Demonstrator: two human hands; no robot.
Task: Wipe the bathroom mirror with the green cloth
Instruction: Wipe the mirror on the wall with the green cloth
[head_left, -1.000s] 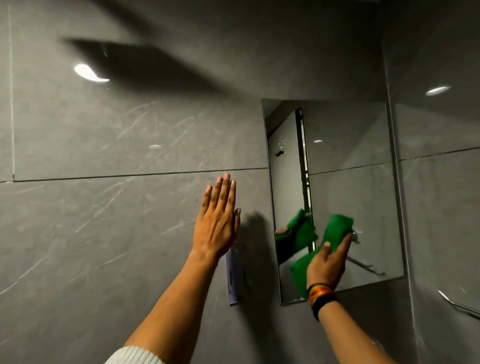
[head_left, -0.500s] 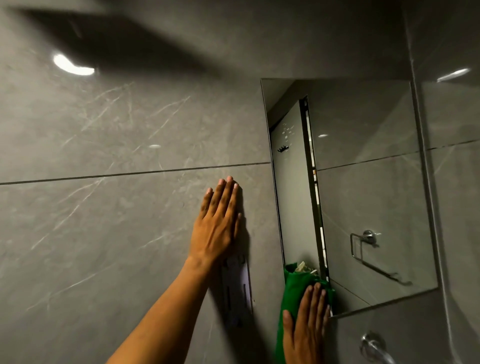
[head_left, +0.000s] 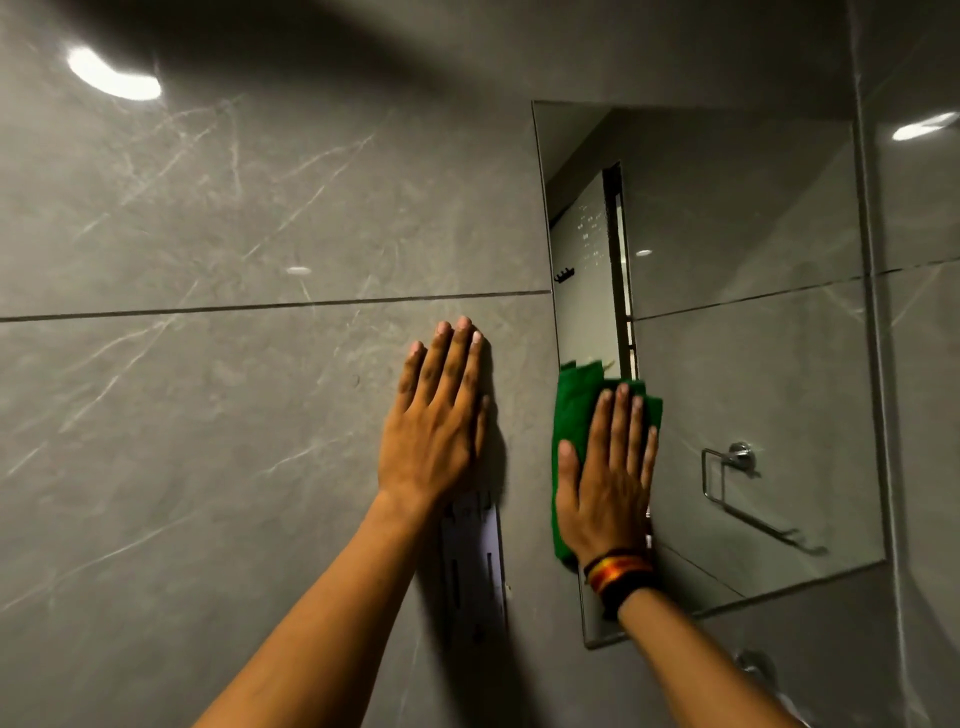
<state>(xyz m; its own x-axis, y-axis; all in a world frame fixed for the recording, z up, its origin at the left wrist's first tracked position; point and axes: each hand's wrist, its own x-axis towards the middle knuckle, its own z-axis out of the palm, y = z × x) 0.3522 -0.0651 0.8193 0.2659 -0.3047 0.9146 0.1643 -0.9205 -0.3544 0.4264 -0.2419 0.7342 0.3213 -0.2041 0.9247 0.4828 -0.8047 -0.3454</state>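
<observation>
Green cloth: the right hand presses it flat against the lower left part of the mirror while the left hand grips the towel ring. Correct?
Not quite. The head view shows the left hand lying flat on the grey wall tile beside the mirror, gripping nothing. The right hand does press the green cloth flat against the mirror's lower left part.

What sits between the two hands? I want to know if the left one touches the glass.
Head view: only a strip of bare grey wall tile separates the left hand from the right hand, whose green cloth covers the mirror edge.
</observation>
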